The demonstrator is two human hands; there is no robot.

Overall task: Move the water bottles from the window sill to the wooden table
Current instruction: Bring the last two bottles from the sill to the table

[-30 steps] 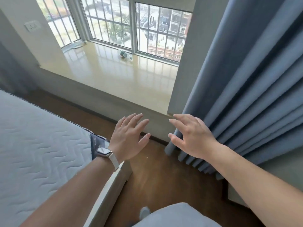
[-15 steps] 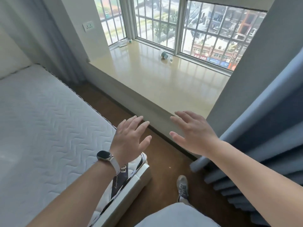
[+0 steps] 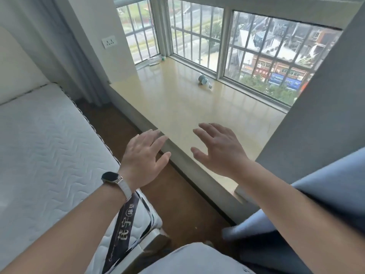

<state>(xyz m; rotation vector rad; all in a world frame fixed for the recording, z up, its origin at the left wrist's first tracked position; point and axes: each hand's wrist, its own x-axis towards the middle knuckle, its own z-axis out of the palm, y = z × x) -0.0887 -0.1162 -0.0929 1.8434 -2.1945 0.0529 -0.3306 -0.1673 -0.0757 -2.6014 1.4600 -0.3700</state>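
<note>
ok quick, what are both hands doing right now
Left hand: open, fingers spread, holding nothing.
Right hand: open, fingers spread, holding nothing.

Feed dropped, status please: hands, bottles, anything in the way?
Left hand open, right hand open, both empty. Water bottle lying on window sill by the glass, untouched. Nothing between hands and bottle.

Single head cam, fwd/down, seemingly close over window sill [image 3: 177, 107].
</note>
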